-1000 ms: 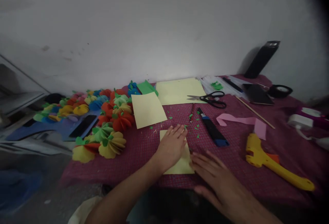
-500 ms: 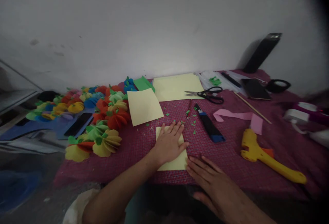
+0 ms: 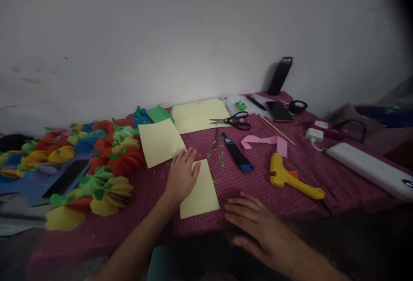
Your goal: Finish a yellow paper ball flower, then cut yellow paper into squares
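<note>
A pale yellow sheet of paper (image 3: 202,192) lies on the checked cloth in front of me. Over its upper left part rests my left hand (image 3: 181,175), palm down with fingers stretched out; the fingertips reach the lower edge of a second pale yellow sheet (image 3: 161,141). My right hand (image 3: 258,227) is just right of the near sheet, apart from it, with fingers extended and nothing held. Beyond the hands lie green paper scraps (image 3: 222,165), a blue and black utility knife (image 3: 238,154) and black-handled scissors (image 3: 237,120).
Colourful paper pumpkins (image 3: 111,195) crowd the left side. A yellow glue gun (image 3: 293,180), pink paper strip (image 3: 263,140), wooden stick (image 3: 277,130) and white power strip (image 3: 368,167) lie to the right. A larger yellow sheet (image 3: 200,113), phone (image 3: 279,111) and black bottle (image 3: 280,76) are at the back.
The view has swung right, showing more of the power strip. My left hand has slid toward the sheet's upper left, uncovering more of it. My right hand has come away from its edge.
</note>
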`<state>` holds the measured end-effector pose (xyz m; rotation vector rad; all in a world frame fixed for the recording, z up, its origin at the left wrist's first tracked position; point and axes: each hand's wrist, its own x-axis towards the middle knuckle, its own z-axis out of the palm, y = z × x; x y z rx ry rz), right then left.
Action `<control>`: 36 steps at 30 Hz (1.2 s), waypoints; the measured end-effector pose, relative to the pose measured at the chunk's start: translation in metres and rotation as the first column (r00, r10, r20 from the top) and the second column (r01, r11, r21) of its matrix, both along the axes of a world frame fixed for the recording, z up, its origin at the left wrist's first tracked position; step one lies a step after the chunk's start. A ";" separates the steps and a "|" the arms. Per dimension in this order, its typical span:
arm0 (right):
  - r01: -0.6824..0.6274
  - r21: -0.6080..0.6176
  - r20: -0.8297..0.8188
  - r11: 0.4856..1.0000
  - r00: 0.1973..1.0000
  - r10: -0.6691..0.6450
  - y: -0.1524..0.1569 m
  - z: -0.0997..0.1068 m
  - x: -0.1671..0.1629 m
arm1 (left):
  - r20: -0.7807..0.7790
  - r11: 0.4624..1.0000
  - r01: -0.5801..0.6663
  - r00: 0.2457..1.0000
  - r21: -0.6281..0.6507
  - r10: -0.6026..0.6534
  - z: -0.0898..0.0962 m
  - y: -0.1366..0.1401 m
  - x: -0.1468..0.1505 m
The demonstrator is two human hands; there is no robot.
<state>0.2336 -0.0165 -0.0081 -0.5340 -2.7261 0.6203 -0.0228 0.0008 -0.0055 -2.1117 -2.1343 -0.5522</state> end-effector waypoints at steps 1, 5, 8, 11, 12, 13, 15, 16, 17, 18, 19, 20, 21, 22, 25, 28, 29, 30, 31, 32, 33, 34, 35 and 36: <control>0.067 0.018 -0.038 0.998 0.997 -0.066 0.004 0.001 0.000 | 0.042 0.998 0.051 0.998 0.028 -0.052 0.004 -0.010 -0.004; 0.289 0.077 -0.193 0.954 0.943 -0.270 0.021 0.004 -0.006 | 0.234 0.994 0.103 0.966 0.047 -0.112 0.011 -0.054 -0.022; 0.267 0.054 -0.224 0.962 0.942 -0.249 0.022 0.003 -0.020 | 0.313 0.997 0.081 0.947 -0.008 -0.074 0.009 -0.082 -0.035; 0.156 -0.002 -0.177 0.988 0.972 -0.154 0.014 -0.004 -0.034 | 0.344 0.983 0.161 0.931 -0.084 -0.122 0.006 -0.100 -0.041; 0.132 -0.009 -0.161 0.991 0.978 -0.132 0.012 -0.007 -0.038 | 0.342 0.973 0.205 0.926 -0.103 -0.159 0.004 -0.103 -0.042; 0.118 -0.009 -0.145 0.993 0.982 -0.118 0.011 -0.010 -0.042 | 0.333 0.962 0.248 0.922 -0.115 -0.198 0.002 -0.106 -0.041; 0.110 0.002 -0.119 0.994 0.987 -0.109 0.011 -0.014 -0.046 | 0.292 0.943 0.312 0.918 -0.117 -0.268 -0.002 -0.108 -0.037; 0.111 0.006 -0.105 0.994 0.988 -0.110 0.012 -0.016 -0.046 | 0.264 0.937 0.332 0.918 -0.111 -0.294 -0.005 -0.108 -0.036; 0.110 0.007 -0.092 0.994 0.990 -0.109 0.013 -0.016 -0.047 | 0.237 0.934 0.341 0.921 -0.104 -0.310 -0.008 -0.108 -0.034; 0.107 0.009 -0.085 0.994 0.991 -0.106 0.015 -0.016 -0.047 | 0.213 0.935 0.340 0.925 -0.100 -0.314 -0.011 -0.108 -0.033; 0.102 0.011 -0.082 0.995 0.992 -0.101 0.016 -0.016 -0.047 | 0.198 0.942 0.324 0.932 -0.091 -0.302 -0.013 -0.107 -0.033; 0.092 0.014 -0.083 0.996 0.992 -0.091 0.017 -0.016 -0.047 | 0.193 0.954 0.289 0.943 -0.079 -0.270 -0.016 -0.105 -0.033; 0.078 0.019 -0.087 0.997 0.993 -0.077 0.017 -0.015 -0.048 | 0.198 0.971 0.230 0.957 -0.066 -0.214 -0.017 -0.104 -0.035; 0.066 0.023 -0.094 0.998 0.994 -0.063 0.017 -0.014 -0.048 | 0.211 0.986 0.156 0.967 -0.055 -0.141 -0.018 -0.102 -0.036; 0.052 0.025 -0.107 0.998 0.993 -0.049 0.015 -0.012 -0.049 | 0.257 0.998 -0.059 0.964 -0.030 0.065 -0.016 -0.095 -0.042; 0.079 -0.038 -0.113 0.996 0.990 -0.083 0.015 -0.011 -0.050 | 0.213 0.996 -0.088 0.973 -0.009 0.088 -0.013 -0.090 -0.042; 0.110 -0.091 -0.127 0.990 0.984 -0.121 0.016 -0.010 -0.051 | 0.180 0.998 -0.058 0.982 -0.003 0.058 -0.013 -0.089 -0.039; 0.148 -0.168 -0.146 0.975 0.974 -0.173 0.019 -0.009 -0.053 | 0.146 1.000 -0.021 0.989 -0.003 0.021 -0.014 -0.089 -0.035; 0.184 -0.266 -0.165 0.946 0.959 -0.232 0.024 -0.008 -0.055 | 0.115 1.000 0.016 0.993 -0.007 -0.015 -0.015 -0.089 -0.031; 0.207 -0.377 -0.179 0.903 0.940 -0.291 0.030 -0.007 -0.059 | 0.087 0.999 0.047 0.995 -0.013 -0.045 -0.017 -0.090 -0.026; 0.215 -0.498 -0.180 0.840 0.922 -0.342 0.037 -0.005 -0.063 | 0.059 0.997 0.070 0.996 -0.022 -0.068 -0.020 -0.091 -0.022; 0.200 -0.609 -0.176 0.767 0.910 -0.376 0.045 -0.003 -0.067 | 0.034 0.996 0.084 0.996 -0.031 -0.083 -0.022 -0.093 -0.019; 0.191 -0.706 -0.163 0.682 0.894 -0.418 0.053 -0.001 -0.072 | 0.011 0.995 0.094 0.996 -0.040 -0.093 -0.024 -0.094 -0.016; 0.189 -0.795 -0.124 0.577 0.879 -0.460 0.061 0.002 -0.076 | -0.007 0.994 0.101 0.995 -0.047 -0.101 -0.026 -0.095 -0.014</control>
